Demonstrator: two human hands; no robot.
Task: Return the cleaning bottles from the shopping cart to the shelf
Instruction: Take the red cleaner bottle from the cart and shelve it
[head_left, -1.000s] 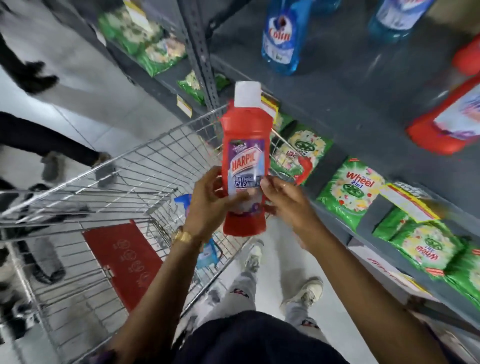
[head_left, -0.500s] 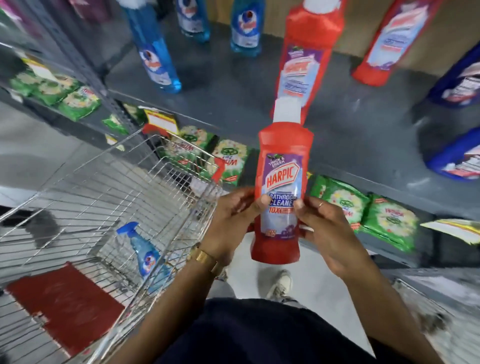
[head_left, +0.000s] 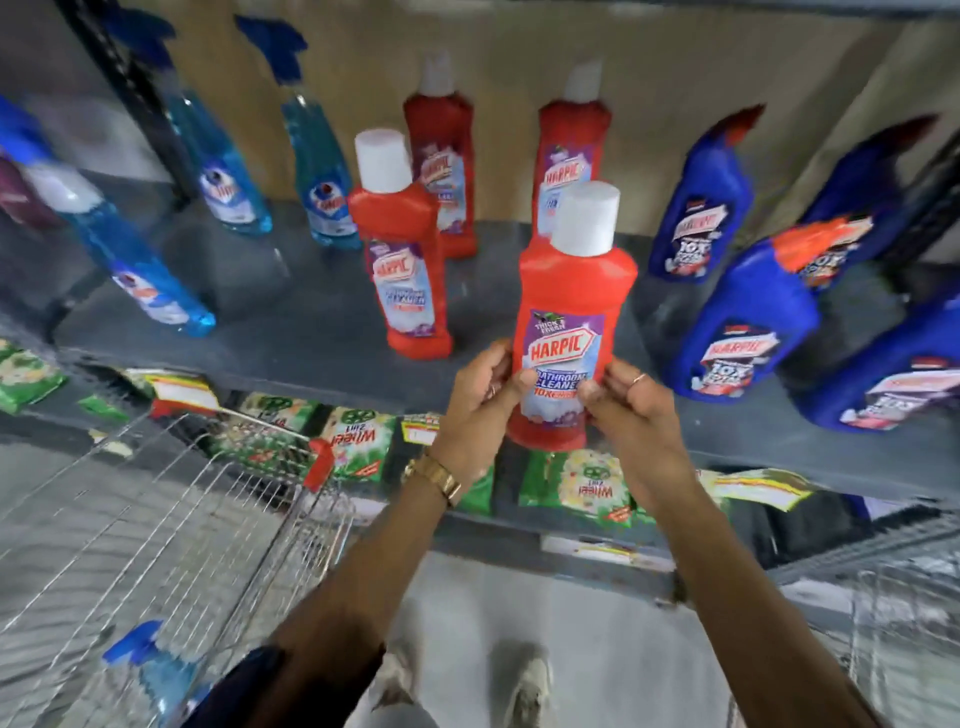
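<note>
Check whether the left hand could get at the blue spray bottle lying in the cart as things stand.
Probably not right away: the left hand is gripping the red Harpic bottle together with the right hand. The spray bottle lies uncovered in the cart, so the path looks free once it lets go.

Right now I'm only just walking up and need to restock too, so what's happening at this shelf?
A person is putting cleaning bottles back. Both hands, left and right, hold an upright red Harpic bottle at the front edge of the shelf, not yet set down. Three more red bottles already stand there, with blue spray bottles to the left and dark blue jugs to the right. One blue spray bottle is in the cart.
</note>
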